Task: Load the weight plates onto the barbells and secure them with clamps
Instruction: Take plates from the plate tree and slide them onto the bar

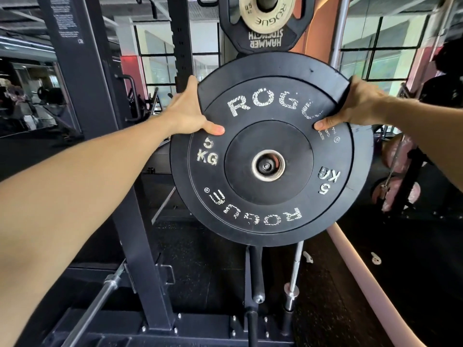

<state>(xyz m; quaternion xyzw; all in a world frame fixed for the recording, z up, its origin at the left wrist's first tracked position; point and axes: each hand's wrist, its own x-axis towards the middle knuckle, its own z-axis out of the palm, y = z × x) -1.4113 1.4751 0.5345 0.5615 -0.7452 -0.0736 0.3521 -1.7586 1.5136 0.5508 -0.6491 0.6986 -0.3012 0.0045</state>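
A black 5 kg Rogue bumper plate [269, 196] stands upright in front of me, its face toward the camera. Through its steel centre hole the end of a storage peg [266, 167] shows. My left hand [186, 112] grips the plate's upper left rim, thumb on the face and fingers behind. My right hand [350, 106] grips the upper right rim the same way. Above it, a black Hammer Strength plate [265, 40] with a small pale Rogue plate [265, 13] hangs on a higher peg. A barbell [100, 296] lies low at the left.
A dark rack upright [105, 146] stands to the left of the plate. Below, an empty peg [256, 274] and an upright bar [295, 274] rise from the rack base. A pink padded rail [363, 279] runs diagonally at the right. Pink plates [395, 194] sit at the far right.
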